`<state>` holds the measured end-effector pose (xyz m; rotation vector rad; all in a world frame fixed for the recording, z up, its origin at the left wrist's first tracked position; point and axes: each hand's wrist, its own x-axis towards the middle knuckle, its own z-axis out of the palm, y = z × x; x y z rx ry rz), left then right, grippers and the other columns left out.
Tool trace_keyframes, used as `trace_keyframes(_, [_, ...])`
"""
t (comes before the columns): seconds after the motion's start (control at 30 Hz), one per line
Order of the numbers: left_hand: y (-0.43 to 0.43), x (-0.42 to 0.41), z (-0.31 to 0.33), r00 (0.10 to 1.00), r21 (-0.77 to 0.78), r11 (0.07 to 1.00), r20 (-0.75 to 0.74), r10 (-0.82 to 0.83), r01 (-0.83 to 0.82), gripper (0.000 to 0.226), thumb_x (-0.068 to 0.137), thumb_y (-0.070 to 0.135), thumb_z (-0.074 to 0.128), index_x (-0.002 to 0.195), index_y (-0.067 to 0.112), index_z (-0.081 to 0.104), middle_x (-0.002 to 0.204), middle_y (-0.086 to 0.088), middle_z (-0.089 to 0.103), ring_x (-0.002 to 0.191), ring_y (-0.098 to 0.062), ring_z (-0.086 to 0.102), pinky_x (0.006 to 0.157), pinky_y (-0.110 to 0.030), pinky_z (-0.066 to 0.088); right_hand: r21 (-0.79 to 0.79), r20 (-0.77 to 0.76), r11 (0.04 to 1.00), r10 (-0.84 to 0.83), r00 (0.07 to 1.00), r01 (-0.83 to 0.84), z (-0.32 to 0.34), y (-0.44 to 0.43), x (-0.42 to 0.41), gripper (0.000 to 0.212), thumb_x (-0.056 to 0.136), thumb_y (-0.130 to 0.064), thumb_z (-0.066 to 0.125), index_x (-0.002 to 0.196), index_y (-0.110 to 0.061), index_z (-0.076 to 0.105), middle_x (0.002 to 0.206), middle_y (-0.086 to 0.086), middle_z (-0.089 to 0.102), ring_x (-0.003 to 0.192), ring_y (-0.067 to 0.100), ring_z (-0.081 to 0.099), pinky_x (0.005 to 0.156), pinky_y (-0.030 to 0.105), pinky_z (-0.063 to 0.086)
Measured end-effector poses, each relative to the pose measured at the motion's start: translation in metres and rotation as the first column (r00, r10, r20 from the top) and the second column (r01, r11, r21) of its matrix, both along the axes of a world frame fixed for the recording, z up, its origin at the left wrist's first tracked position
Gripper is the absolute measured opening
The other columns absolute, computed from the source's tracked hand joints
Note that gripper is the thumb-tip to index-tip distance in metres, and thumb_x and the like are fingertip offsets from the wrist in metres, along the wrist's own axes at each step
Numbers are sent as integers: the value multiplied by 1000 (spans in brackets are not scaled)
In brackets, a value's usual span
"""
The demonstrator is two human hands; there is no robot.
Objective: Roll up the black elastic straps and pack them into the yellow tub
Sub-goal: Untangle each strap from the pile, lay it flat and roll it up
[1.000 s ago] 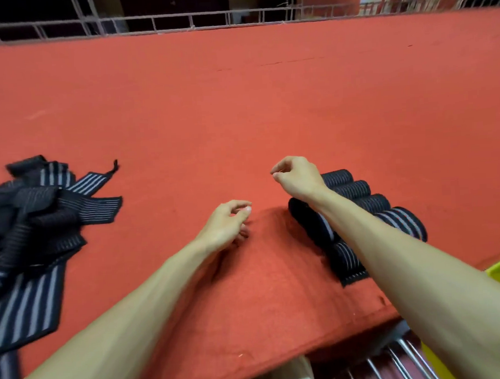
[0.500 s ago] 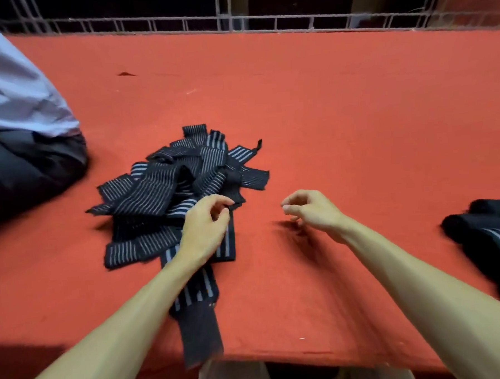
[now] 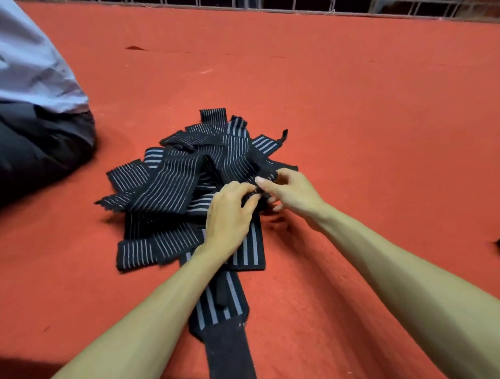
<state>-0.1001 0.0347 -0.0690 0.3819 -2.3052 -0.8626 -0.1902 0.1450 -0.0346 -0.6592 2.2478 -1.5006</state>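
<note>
Now | left hand [image 3: 230,216], right hand [image 3: 294,194] pinch pile of straps [image 3: 181,175] at its 4 o'clock edge | long strap [image 3: 220,312] lies 12–6 under left hand.

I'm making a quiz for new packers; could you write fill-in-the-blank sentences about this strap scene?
The left hand and right hand grip a strap at the strap pile's ____ side.
One long strap runs toward the table's ____ edge.
Another person's clothing shows at the upper ____.
Missing words: right; near; left.
</note>
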Motion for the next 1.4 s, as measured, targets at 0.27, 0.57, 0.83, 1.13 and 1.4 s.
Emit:
trace_keyframes(0.27, [57,11,21,975,12,980,-103,-196,198,15,84,23,74,97,15,75,78,2,63,70,-9,57,67,-23,45,-56,62,998,-33,998,37,32,56,3,14,84,3,61,75,-8,59,62,12,60,53,26,54,54,34,48])
trace_keyframes(0.57, [129,22,33,934,259,897,-85,-348,358,14,93,22,58,88,19,71,68,14,63,70,0,59,71,-19,45,95,126,995,0,992,-12,37,180,-2,25,82,9,46,76,-8,63,79,15,56,69,22,47,55,28,32])
trace_keyframes(0.83, [144,6,-6,871,82,895,208,-445,438,29,95,22,57,124,18,61,121,4,58,117,-10,49,105,-24,34,369,38,930,-12,999,-3,12,231,-3,19,87,-5,51,76,-10,66,72,8,58,61,16,49,49,22,37])
trace_keyframes(1.13, [175,-26,-37,857,-32,894,299,-419,447,31,94,37,58,120,20,58,111,3,51,108,-14,41,98,-31,30,157,-8,975,-157,988,156,-28,242,-10,35,89,1,39,65,-16,59,70,0,59,65,10,49,60,25,39])
trace_keyframes(1.4, [173,-21,-35,941,4,947,113,-319,320,10,91,25,63,100,19,61,96,12,53,95,-10,44,81,-24,23,-117,6,992,-53,999,53,-45,254,-5,4,89,-11,66,90,-12,70,84,-4,67,75,2,58,71,16,46])
